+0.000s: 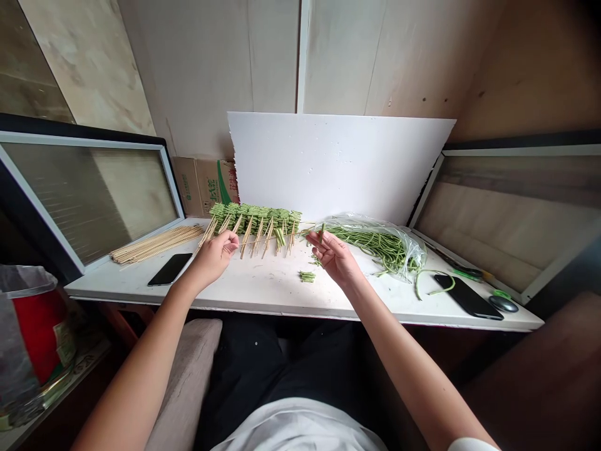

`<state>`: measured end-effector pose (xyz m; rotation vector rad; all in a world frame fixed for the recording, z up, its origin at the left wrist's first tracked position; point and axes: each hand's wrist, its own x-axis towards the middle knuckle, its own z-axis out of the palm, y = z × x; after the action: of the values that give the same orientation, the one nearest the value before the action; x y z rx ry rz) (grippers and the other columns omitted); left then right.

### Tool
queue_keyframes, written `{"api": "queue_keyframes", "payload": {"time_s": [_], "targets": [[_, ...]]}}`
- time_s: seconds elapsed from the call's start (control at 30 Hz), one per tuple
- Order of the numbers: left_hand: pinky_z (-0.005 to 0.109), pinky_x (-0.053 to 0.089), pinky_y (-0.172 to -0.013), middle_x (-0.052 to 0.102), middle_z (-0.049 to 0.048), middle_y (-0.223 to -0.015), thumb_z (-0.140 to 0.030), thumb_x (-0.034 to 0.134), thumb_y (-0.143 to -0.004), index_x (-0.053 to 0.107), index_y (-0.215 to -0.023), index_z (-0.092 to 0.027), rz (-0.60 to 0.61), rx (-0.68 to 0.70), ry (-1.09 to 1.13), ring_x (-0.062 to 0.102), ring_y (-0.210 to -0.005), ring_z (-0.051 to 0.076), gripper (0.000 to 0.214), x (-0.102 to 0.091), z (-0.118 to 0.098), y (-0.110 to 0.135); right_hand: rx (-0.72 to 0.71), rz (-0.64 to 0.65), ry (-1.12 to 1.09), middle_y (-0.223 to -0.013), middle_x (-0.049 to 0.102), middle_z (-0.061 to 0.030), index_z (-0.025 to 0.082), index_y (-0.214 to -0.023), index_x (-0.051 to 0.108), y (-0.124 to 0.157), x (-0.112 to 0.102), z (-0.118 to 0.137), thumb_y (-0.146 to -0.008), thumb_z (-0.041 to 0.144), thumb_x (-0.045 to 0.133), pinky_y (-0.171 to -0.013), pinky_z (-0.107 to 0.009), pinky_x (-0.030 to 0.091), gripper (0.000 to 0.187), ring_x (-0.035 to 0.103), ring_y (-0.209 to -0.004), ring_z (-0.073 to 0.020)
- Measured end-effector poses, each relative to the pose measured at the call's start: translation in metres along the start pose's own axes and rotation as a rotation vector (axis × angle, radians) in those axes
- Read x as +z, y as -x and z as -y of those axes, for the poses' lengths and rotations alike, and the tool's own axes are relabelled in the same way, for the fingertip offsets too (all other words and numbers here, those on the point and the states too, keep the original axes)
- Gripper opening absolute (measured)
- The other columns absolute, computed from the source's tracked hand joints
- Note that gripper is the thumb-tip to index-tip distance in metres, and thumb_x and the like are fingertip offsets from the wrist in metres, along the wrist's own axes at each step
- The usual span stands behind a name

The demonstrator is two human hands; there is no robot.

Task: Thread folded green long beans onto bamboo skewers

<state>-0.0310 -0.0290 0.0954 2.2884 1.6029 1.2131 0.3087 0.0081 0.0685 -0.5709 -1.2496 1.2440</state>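
My left hand [220,252] is closed in a pinch on a thin bamboo skewer [253,241] that points to the right. A few short green bean pieces [280,237] appear threaded on this skewer. To the right, my right hand [334,254] holds one short bean piece [322,233] upright between thumb and fingers, near the skewer's far end. Behind both hands lie rows of finished bean skewers [256,216], their bare sticks facing me. A small pile of cut bean pieces [307,276] rests on the white table [267,294] between my hands.
Loose bamboo skewers [157,244] lie at the left, beside a black phone [169,269]. On the right are a plastic bag of long green beans [380,244], another dark phone [469,297] and a small round dark object [503,304]. A white board [338,163] stands behind.
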Motion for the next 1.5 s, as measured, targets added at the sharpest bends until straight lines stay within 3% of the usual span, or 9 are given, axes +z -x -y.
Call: {"api": "queue_keyframes", "payload": {"time_s": [0.4, 0.87, 1.07, 1.5], "targets": [[0.027, 0.043, -0.067, 0.062, -0.0006, -0.070, -0.032, 0.050, -0.098, 0.058, -0.092, -0.023, 0.036, 0.010, 0.020, 0.059, -0.067, 0.019, 0.013, 0.006, -0.004, 0.001, 0.028, 0.032, -0.012, -0.126, 0.079, -0.0071, 0.027, -0.102, 0.077, 0.005, 0.007, 0.004, -0.084, 0.054, 0.083, -0.073, -0.029, 0.059, 0.033, 0.065, -0.135, -0.0306], [0.029, 0.047, -0.072, 0.066, 0.0013, -0.076, -0.030, 0.051, -0.098, 0.060, -0.096, -0.022, 0.029, 0.016, 0.007, 0.064, -0.074, 0.021, 0.012, 0.006, -0.002, 0.002, -0.010, 0.028, 0.046, -0.124, 0.079, -0.0065, 0.027, -0.098, 0.077, 0.006, 0.007, 0.005, -0.083, 0.054, 0.083, -0.064, -0.029, 0.056, 0.032, 0.066, -0.132, -0.0314], [0.028, 0.046, -0.070, 0.069, 0.0028, -0.080, -0.026, 0.052, -0.097, 0.062, -0.097, -0.023, 0.016, 0.024, -0.022, 0.067, -0.078, 0.022, 0.011, 0.007, -0.002, 0.002, 0.001, -0.011, 0.004, -0.117, 0.081, -0.0072, 0.027, -0.095, 0.078, 0.005, 0.007, 0.006, -0.078, 0.051, 0.088, -0.064, -0.029, 0.053, 0.031, 0.068, -0.130, -0.0317], [0.032, 0.047, -0.072, 0.075, 0.0053, -0.086, -0.016, 0.054, -0.094, 0.063, -0.093, -0.022, -0.144, 0.102, -0.127, 0.069, -0.080, 0.023, 0.011, 0.013, -0.005, 0.002, 0.008, -0.152, -0.035, -0.104, 0.083, -0.0087, 0.025, -0.088, 0.079, 0.003, 0.008, 0.004, -0.070, 0.046, 0.094, -0.076, -0.032, 0.054, 0.031, 0.072, -0.122, -0.0310]]}}
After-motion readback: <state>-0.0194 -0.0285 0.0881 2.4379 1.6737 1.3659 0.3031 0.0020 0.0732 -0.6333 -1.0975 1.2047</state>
